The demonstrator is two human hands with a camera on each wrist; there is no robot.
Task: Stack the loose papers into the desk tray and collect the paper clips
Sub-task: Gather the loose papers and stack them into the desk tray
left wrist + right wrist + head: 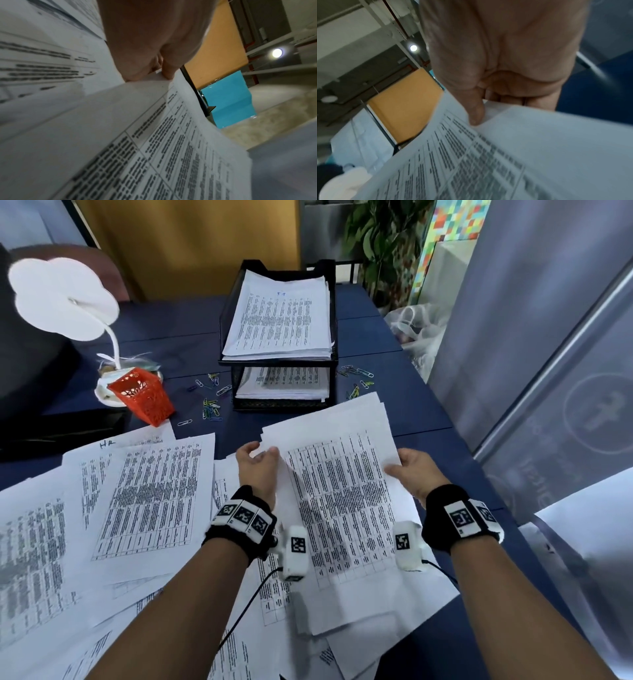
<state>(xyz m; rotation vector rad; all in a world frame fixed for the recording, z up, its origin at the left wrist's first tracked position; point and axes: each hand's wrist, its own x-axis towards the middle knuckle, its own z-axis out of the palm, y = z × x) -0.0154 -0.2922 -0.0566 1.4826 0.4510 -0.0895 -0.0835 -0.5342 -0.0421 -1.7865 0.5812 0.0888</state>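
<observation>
Papers (342, 494), a printed sheaf, sit pinched at both side edges between thumb and curled fingers of the left hand (257, 465) and right hand (414, 470), above loose sheets, short of the black desk tray (226, 313); paper clips (210, 405) dot the blue desk (394, 412).

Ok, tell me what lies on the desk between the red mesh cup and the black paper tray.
Loose coloured paper clips lie scattered on the blue desk between the red mesh cup and the black tray; the head view shows it.
</observation>
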